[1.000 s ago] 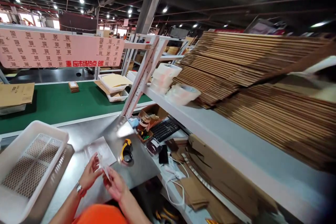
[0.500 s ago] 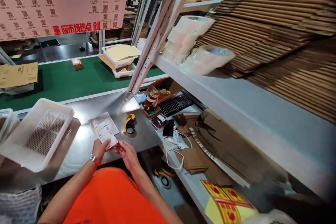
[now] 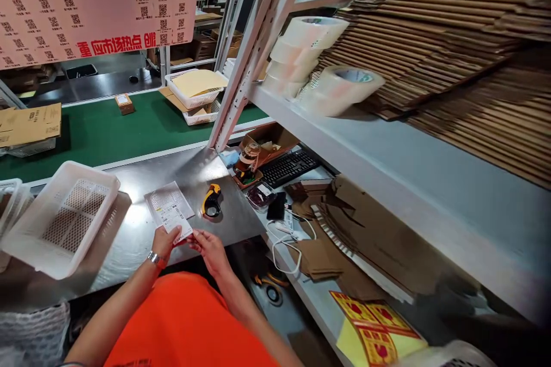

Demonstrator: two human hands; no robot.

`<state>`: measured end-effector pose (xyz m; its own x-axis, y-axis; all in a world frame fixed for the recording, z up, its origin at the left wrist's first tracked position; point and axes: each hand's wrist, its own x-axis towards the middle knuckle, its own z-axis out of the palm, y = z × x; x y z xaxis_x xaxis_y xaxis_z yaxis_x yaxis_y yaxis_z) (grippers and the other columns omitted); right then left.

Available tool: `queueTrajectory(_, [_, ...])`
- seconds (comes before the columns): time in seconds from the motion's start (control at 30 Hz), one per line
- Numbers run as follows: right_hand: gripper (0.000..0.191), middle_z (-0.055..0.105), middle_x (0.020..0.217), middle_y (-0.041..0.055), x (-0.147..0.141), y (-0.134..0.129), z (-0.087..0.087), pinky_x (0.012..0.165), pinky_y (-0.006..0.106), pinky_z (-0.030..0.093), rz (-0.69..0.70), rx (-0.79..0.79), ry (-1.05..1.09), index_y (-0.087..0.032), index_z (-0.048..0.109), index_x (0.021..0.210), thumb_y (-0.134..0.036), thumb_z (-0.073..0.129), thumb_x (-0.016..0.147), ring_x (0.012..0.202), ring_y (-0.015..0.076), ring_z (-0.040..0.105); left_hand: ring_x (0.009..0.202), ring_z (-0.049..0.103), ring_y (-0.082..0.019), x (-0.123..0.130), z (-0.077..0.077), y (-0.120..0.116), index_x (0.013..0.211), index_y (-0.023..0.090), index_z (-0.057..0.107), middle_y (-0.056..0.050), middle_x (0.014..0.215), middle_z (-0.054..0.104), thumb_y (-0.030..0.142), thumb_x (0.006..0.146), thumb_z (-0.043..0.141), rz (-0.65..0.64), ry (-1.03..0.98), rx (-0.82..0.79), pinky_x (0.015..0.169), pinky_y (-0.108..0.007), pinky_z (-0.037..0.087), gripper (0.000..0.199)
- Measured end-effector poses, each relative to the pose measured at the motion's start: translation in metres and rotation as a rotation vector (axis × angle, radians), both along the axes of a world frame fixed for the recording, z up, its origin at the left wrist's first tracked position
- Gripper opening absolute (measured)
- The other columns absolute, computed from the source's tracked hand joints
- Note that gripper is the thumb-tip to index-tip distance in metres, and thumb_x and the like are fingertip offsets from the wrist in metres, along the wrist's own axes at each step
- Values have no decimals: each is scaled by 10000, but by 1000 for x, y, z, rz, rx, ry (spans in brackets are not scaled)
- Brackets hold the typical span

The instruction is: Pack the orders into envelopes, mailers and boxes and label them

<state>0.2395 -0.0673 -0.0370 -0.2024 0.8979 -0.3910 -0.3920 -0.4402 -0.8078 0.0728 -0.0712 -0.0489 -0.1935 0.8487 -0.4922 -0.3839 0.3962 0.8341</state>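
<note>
The label [image 3: 173, 218] is held by its near edge in the left grip [image 3: 166, 241], which is closed on it with the thumb laid across the top. Most of the label is left free beyond this grip, its printed face turned up. Its near right corner is met by the fingertips of the right grip [image 3: 198, 239]; whether the corner is pinched there or merely touched cannot be told. Just beyond the left grip, a clear pouch [image 3: 169, 192] is laid flat on the counter [image 3: 118, 243], and its near part is overlapped by the label; whether the two are in contact cannot be made out. Beyond the right grip, near the pouch's right side, the tape cutter [image 3: 206, 200] is set down. Well to the left of both grips, the basket [image 3: 32, 241] is tilted on the counter. To the right of the right grip, past the counter's edge, a phone [image 3: 276, 206] and a keyboard [image 3: 289, 169] are placed.
</note>
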Motion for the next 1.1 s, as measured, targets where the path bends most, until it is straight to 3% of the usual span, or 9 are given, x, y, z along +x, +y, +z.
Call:
queueTrajectory(0.13, [648,805,770,61,1,2,-3,719,306,578,-31,-37,-66,-168,864,840,-718,1039,545,753,192,734,1082,801,-358,1,-3,0,1147,168,763,-210,1255,820,662,601,967,-83,75,-10,916,-478,663,764])
queueTrajectory(0.3, [648,805,755,82,2,2,-9,721,340,573,-47,24,-191,-171,858,765,-777,985,574,730,209,724,1353,685,-378,3,-1,-6,1240,167,764,-246,1481,692,524,646,955,-18,464,91,1102,-508,579,719])
queueTrajectory(0.4, [616,792,722,68,2,2,-13,700,343,558,-39,74,-239,-178,871,777,-766,962,619,688,203,698,1186,758,-336,4,7,-9,984,222,859,-161,1198,831,575,796,826,-251,493,252,1095,-482,578,402])
queueTrajectory(0.47, [580,781,699,52,3,2,-14,681,335,541,-17,100,-249,-187,878,790,-744,955,647,659,192,677,1026,791,-324,5,12,-9,908,238,878,-132,1022,862,596,830,772,-350,470,275,1029,-472,597,382])
queueTrajectory(0.67, [388,770,688,23,13,-7,-18,655,289,501,66,142,-241,-196,851,726,-578,914,763,608,145,624,784,748,-271,10,11,-4,726,223,818,-88,788,821,624,715,830,-403,436,183,834,-394,597,402])
queueTrajectory(0.77, [367,734,657,23,31,-17,-25,624,287,494,12,58,-44,-178,807,704,-521,939,704,561,129,576,702,700,-216,13,11,-1,704,199,763,-44,702,764,662,610,897,-342,260,90,793,-371,600,491])
queueTrajectory(0.93, [374,656,587,11,112,-41,-34,641,351,525,-418,-64,181,-216,715,684,-526,896,580,586,188,592,735,743,-183,15,20,2,735,190,726,-20,756,779,630,470,1021,-254,-20,-69,809,-334,645,592])
queueTrajectory(1.03, [355,699,632,38,198,-61,-29,724,413,559,-776,-70,151,-250,700,707,-550,852,594,702,264,676,731,748,-182,16,21,5,744,186,742,-5,740,772,604,455,1027,-310,26,-96,790,-323,666,582])
queueTrajectory(1.1, [307,731,683,62,264,-82,-19,741,408,545,-1138,-53,108,-253,699,718,-531,825,687,738,261,684,728,753,-187,15,19,8,785,196,763,13,730,773,565,459,1018,-327,89,-121,776,-320,677,555])
